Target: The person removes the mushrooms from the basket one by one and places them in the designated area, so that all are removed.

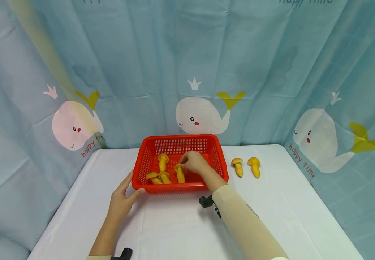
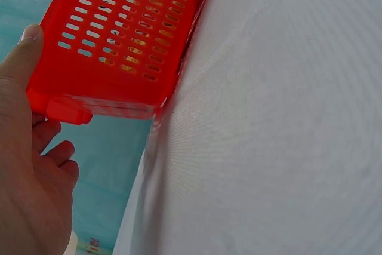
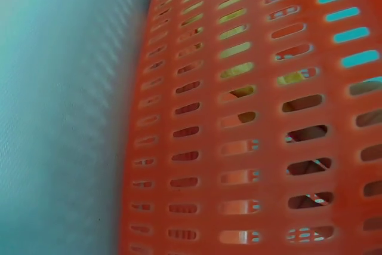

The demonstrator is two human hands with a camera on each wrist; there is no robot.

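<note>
A red plastic basket with slotted walls stands on the table. At its front left corner, my left hand holds the rim; in the left wrist view the thumb lies against the wall and the fingers curl beneath the rim. Reaching inside, my right hand pinches a yellow toy mushroom by its cap. Left of it in the basket lie several more yellow mushrooms. The right wrist view shows mostly the basket's wall, with yellow showing through the slots and the right hand largely hidden.
Two more yellow mushrooms, one nearer the basket and another farther right, lie on the white tabletop. A blue curtain printed with whales hangs behind the table and along both sides.
</note>
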